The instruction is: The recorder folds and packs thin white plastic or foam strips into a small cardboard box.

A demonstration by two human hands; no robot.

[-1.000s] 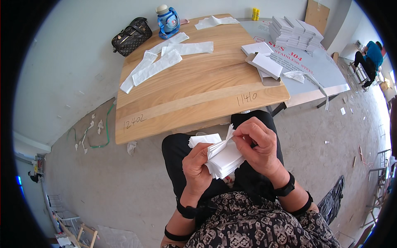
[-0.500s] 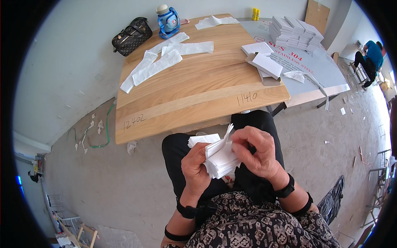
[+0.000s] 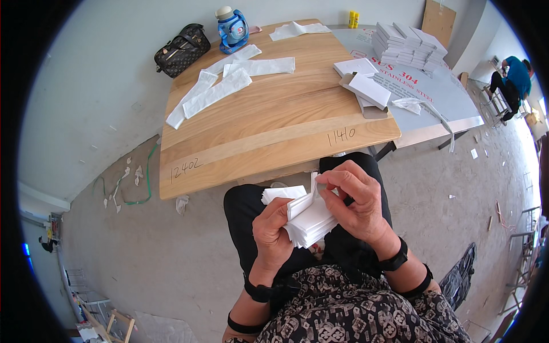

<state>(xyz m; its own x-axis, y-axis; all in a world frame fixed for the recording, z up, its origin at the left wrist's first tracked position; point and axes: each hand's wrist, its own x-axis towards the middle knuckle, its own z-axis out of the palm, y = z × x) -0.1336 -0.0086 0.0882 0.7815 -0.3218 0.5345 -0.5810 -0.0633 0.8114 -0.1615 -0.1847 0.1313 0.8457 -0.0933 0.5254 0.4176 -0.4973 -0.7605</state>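
Observation:
Above my lap, my left hand (image 3: 271, 228) is closed round one side of a thick stack of thin white folded papers (image 3: 311, 228), thumb on top. Its layered edges fan out toward me. One white paper sheet (image 3: 314, 184) stands up from the stack. The curled fingers of my right hand (image 3: 355, 200) pinch at that sheet's edge, index finger and thumb close together. Another bundle of white papers (image 3: 281, 193) lies on my thigh, just beyond my left hand.
Ahead stands a wooden table (image 3: 274, 123) with white paper strips (image 3: 217, 91), a blue bottle (image 3: 233, 31) and a dark patterned bag (image 3: 183, 50). White boxes (image 3: 370, 90) lie at its right corner. More boxes (image 3: 409, 47) are piled on a grey sheet-covered table (image 3: 457, 111). A person (image 3: 512, 83) sits far right.
My right hand has shifted slightly up, and its fingertips have moved to the raised sheet's edge. That sheet now stands more upright. The stack has moved slightly right with my left hand.

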